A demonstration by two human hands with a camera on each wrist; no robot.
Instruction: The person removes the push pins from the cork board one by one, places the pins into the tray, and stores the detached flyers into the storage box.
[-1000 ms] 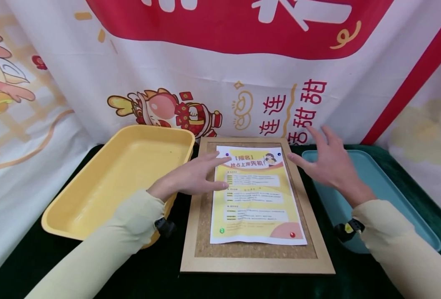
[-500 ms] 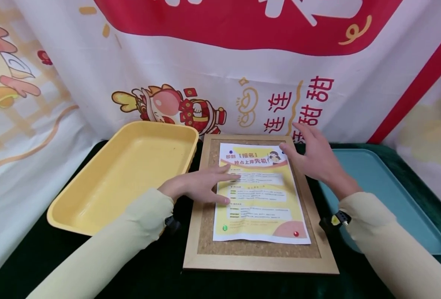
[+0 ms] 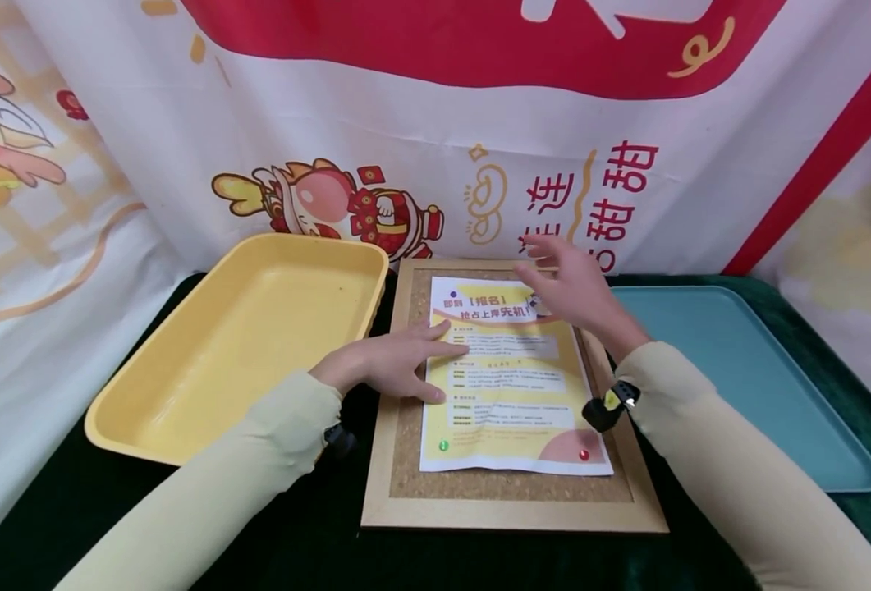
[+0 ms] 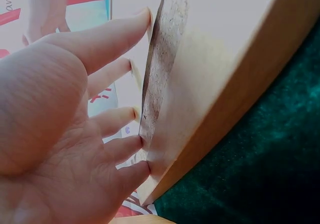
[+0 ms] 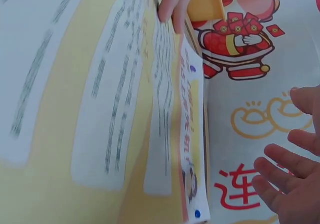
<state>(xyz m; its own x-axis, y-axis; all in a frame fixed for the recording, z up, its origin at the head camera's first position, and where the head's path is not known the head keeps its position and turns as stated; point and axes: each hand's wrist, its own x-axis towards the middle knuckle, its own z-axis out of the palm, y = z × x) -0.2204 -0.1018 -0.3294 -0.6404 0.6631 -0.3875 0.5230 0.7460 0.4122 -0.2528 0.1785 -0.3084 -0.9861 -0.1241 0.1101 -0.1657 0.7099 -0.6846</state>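
A yellow printed sheet [image 3: 512, 394] lies on a cork board with a wooden frame [image 3: 516, 515]. Pushpins sit at its corners: a purple pin [image 3: 453, 294], a green pin [image 3: 444, 446], a red pin [image 3: 584, 455], and a blue pin [image 5: 197, 214] that the right hand hides in the head view. My left hand [image 3: 391, 361] rests with spread fingers across the sheet's left edge; in the left wrist view its fingertips touch sheet and board. My right hand [image 3: 575, 287] hovers over the board's top right corner, holding nothing, its fingers apart and slightly bent.
A deep yellow tray [image 3: 236, 353] stands left of the board, close to its edge. To the right lies a shallow blue tray [image 3: 745, 377]. Dark green cloth [image 3: 516, 566] covers the table, and a printed white and red banner [image 3: 405, 123] hangs behind.
My right hand has moved left, from beside the blue tray to over the board's top right corner. The left hand has come down and right onto the sheet. The sheet stays put.
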